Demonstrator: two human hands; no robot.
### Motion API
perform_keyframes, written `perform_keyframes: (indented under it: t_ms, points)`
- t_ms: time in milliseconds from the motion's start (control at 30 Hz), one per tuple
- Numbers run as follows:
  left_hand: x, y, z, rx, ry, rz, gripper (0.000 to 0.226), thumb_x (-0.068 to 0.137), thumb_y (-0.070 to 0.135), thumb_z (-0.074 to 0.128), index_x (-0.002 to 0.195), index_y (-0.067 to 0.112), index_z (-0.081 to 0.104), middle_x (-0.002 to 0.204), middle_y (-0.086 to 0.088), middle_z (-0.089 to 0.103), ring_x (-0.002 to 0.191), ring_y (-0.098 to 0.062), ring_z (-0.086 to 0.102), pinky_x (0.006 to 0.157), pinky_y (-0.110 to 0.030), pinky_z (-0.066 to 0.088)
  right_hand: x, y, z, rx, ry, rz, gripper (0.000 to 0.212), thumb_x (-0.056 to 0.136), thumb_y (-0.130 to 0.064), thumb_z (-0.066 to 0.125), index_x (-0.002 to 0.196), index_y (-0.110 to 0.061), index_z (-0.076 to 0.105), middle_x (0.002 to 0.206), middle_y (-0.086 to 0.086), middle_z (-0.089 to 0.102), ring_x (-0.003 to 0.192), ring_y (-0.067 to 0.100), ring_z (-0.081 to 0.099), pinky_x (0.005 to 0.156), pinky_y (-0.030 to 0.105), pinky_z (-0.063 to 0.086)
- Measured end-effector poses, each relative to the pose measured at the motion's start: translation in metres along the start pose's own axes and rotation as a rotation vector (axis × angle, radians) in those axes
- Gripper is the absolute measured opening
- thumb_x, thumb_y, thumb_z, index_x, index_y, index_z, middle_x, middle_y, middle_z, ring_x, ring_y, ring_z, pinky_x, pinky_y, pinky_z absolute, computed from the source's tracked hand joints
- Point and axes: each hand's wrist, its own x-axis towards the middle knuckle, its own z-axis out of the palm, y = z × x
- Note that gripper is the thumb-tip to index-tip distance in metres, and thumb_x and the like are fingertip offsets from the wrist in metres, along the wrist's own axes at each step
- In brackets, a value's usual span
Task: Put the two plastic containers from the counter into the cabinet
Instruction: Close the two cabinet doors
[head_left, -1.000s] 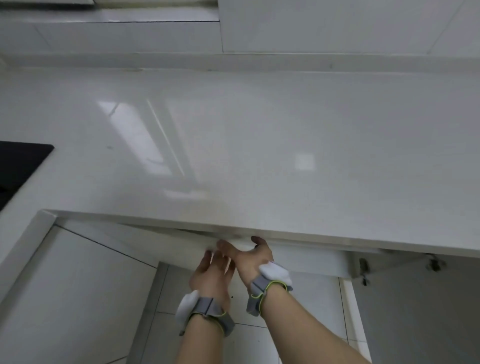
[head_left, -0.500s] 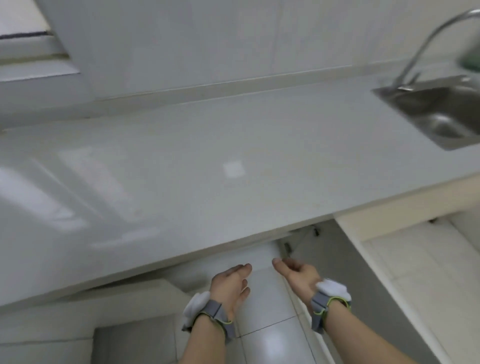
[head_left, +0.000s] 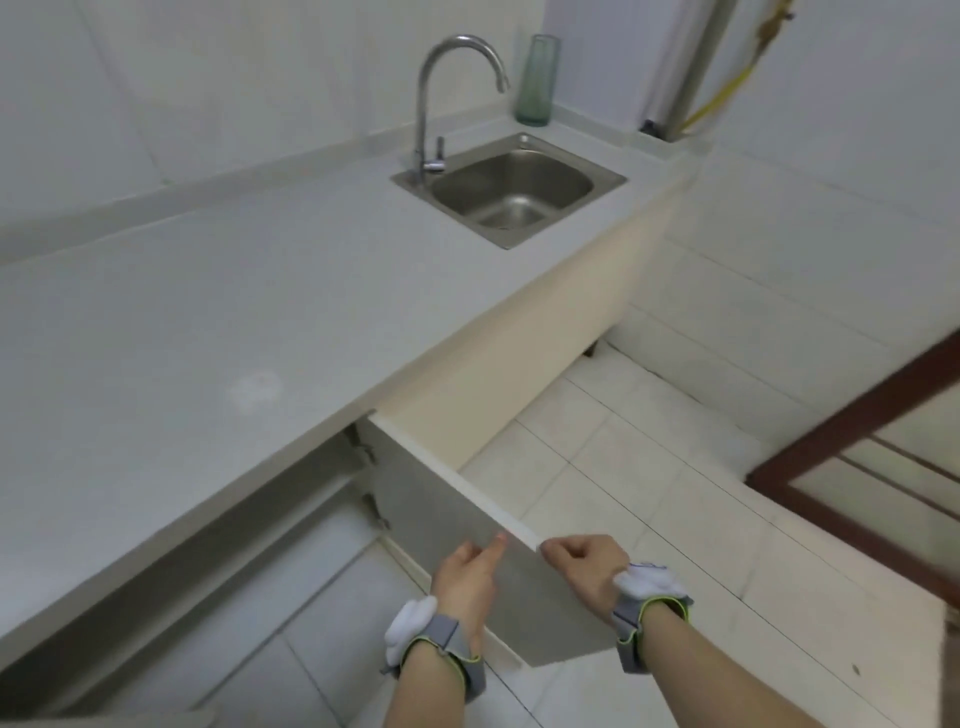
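While the cabinet door (head_left: 457, 525) is swinging wide open under the counter (head_left: 218, 322), 2 hands are meeting at its top corner. The left hand (head_left: 467, 577) is resting its fingertips on the inner face, fingers loosely curled. The right hand (head_left: 587, 564) is pinching the door's top edge. Floor tiles (head_left: 613, 467) beside the door are giving open room. No containers are showing anywhere; the cabinet's inside is hidden.

Two hands (head_left: 467, 571) (head_left: 584, 564), one sink (head_left: 608, 179), one faucet (head_left: 423, 104), one vase (head_left: 537, 80).
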Motion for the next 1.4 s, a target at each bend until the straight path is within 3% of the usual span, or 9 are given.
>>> perform_keyframes:
  t_ms: [133,200,400,567,867,967,1133,1300,1400]
  points:
    - [-0.012,-0.033,0.026,0.082,-0.043,-0.038,0.058,0.075,0.047,0.074,0.115,0.006,0.064,0.108,-0.021,0.07,0.103,-0.033,0.067,0.101,-0.045,0.051,0.002,0.044,-0.005,-0.15,-0.085,0.104,0.039,0.055,-0.09,0.045,0.074,-0.066,0.069,0.073,-0.024,0.075,0.078,0.003,0.07,0.079,0.029,0.059]
    - [-0.018,-0.048,0.023,0.118,-0.004,-0.023,0.067,0.054,0.061,0.071,0.102,0.014,0.071,0.083,-0.007,0.074,0.081,-0.025,0.069,0.09,-0.042,0.056,0.002,0.05,0.002,-0.147,-0.143,0.108,0.041,0.053,-0.09,0.051,0.077,-0.063,0.072,0.08,-0.019,0.078,0.084,0.007,0.073,0.086,0.033,0.06]
    - [-0.037,-0.077,-0.064,0.11,0.119,-0.042,0.071,0.047,0.058,0.077,0.102,0.014,0.076,0.092,-0.008,0.079,0.089,-0.023,0.073,0.093,-0.041,0.057,-0.055,0.011,0.069,0.059,-0.5,0.212,0.039,0.064,-0.044,0.084,0.087,-0.012,0.082,0.093,0.005,0.082,0.089,0.02,0.078,0.086,0.042,0.063]
    - [-0.087,-0.065,-0.156,0.119,0.221,-0.024,0.052,0.078,0.031,0.079,0.124,0.007,0.068,0.102,-0.009,0.078,0.094,-0.021,0.071,0.096,-0.032,0.053,-0.1,-0.037,0.156,-0.044,-0.596,0.149,0.046,0.072,-0.035,0.084,0.105,-0.004,0.076,0.083,0.001,0.079,0.075,0.017,0.078,0.073,0.034,0.065]
    - [-0.126,-0.066,-0.312,0.137,0.57,0.076,0.047,0.067,0.078,0.05,0.057,0.038,0.072,0.053,0.013,0.067,0.056,-0.008,0.063,0.051,-0.018,0.045,-0.145,-0.115,0.319,0.182,-0.591,0.128,0.034,0.085,-0.032,0.079,0.102,-0.003,0.074,0.103,0.012,0.076,0.079,0.026,0.078,0.058,0.03,0.062]
    - [-0.125,-0.067,-0.325,0.132,0.47,0.126,0.036,0.067,0.073,0.053,0.073,0.045,0.076,0.063,0.015,0.067,0.068,-0.009,0.063,0.066,-0.021,0.046,-0.135,-0.13,0.318,0.243,-0.581,0.151,0.033,0.09,-0.024,0.073,0.107,0.004,0.066,0.107,0.018,0.069,0.087,0.033,0.072,0.067,0.038,0.061]
    - [-0.118,-0.067,-0.348,-0.031,0.484,0.069,0.069,0.062,0.076,0.055,0.119,0.038,0.066,0.1,0.019,0.071,0.099,-0.008,0.067,0.097,-0.026,0.051,-0.12,-0.154,0.337,0.244,-0.621,0.143,0.036,0.09,-0.022,0.072,0.108,0.008,0.064,0.111,0.024,0.072,0.086,0.034,0.075,0.084,0.044,0.056]
    - [-0.104,-0.053,-0.377,-0.124,0.563,-0.041,0.108,0.049,0.088,0.05,0.142,0.033,0.041,0.137,0.013,0.056,0.125,-0.017,0.055,0.101,-0.031,0.041,-0.109,-0.184,0.366,0.236,-0.584,0.118,0.037,0.087,-0.032,0.075,0.103,0.001,0.068,0.108,0.018,0.074,0.089,0.034,0.075,0.078,0.041,0.058]
    - [-0.095,-0.038,-0.389,-0.159,0.652,-0.091,0.107,0.045,0.095,0.046,0.132,0.033,0.052,0.133,0.008,0.063,0.113,-0.021,0.062,0.096,-0.031,0.044,-0.1,-0.203,0.379,0.239,-0.6,0.11,0.041,0.084,-0.04,0.077,0.102,-0.004,0.072,0.105,0.011,0.079,0.084,0.029,0.078,0.077,0.043,0.062]
